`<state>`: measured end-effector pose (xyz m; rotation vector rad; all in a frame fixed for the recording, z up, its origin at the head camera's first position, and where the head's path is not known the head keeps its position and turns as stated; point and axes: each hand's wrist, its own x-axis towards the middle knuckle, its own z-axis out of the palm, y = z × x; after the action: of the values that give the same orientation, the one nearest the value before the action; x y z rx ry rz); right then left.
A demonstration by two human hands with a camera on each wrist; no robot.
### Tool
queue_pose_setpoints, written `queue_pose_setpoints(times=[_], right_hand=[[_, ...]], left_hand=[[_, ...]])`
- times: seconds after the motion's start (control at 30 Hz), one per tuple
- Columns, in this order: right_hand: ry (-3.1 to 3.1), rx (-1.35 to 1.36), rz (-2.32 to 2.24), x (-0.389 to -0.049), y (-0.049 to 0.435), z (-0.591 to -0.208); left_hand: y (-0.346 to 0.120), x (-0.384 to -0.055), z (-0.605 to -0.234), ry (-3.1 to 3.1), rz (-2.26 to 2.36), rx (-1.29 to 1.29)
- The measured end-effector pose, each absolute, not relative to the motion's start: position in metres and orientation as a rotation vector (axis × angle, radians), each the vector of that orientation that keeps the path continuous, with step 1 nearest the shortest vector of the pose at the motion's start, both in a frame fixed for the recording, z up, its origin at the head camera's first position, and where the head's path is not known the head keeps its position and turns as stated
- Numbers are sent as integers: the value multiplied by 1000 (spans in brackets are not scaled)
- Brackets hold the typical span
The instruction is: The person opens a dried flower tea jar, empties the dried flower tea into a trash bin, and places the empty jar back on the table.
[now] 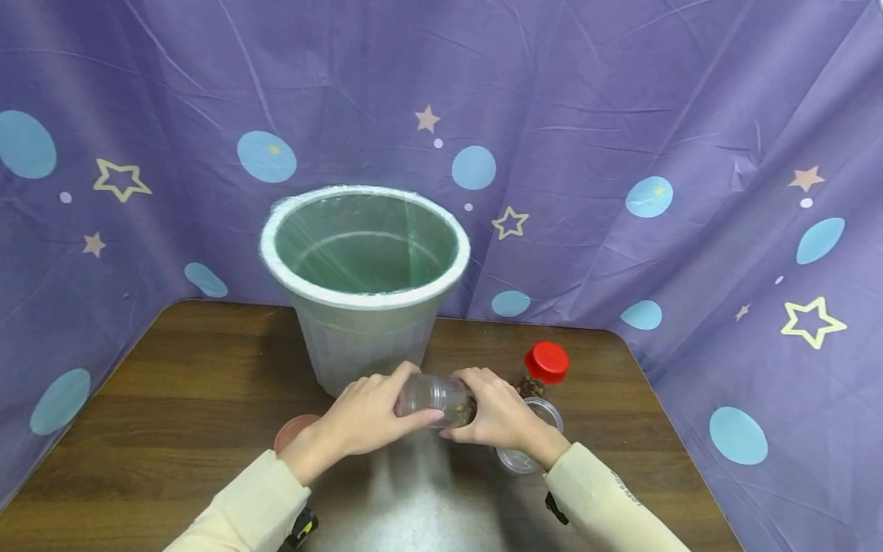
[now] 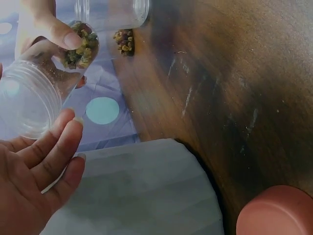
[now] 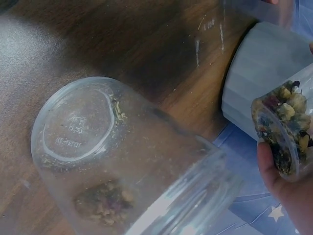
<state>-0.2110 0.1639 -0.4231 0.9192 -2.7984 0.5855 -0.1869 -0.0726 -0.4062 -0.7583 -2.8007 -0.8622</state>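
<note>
My left hand [image 1: 366,410] and right hand [image 1: 500,410] hold a clear plastic jar [image 1: 436,391] on its side above the table. The left hand grips the threaded end, with its thumb along the near side. Fingers of the right hand curl round the other end, where dried flowers [image 2: 80,46] are gathered. In the right wrist view, the dried flowers [image 3: 286,122] show through the plastic beside the right thumb. Below the right wrist, a second clear jar [image 3: 73,117] rests on the table with a few bits inside; the right forearm partly covers it in the head view.
A grey bin [image 1: 372,299] lined with clear plastic stands behind the hands. A red-lidded jar [image 1: 547,363] of dried pieces stands at the right. A reddish round thing [image 2: 276,215], perhaps a lid, lies by the left wrist on the wooden table [image 1: 207,368]. Purple cloth surrounds the table's back and sides.
</note>
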Motion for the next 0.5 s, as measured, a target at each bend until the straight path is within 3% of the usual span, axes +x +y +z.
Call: queue_pose_setpoints(times=[0.5], right_hand=[[-2783, 910, 610, -210, 166, -421]], left_hand=[[-72, -183, -409, -2701, -767, -769]])
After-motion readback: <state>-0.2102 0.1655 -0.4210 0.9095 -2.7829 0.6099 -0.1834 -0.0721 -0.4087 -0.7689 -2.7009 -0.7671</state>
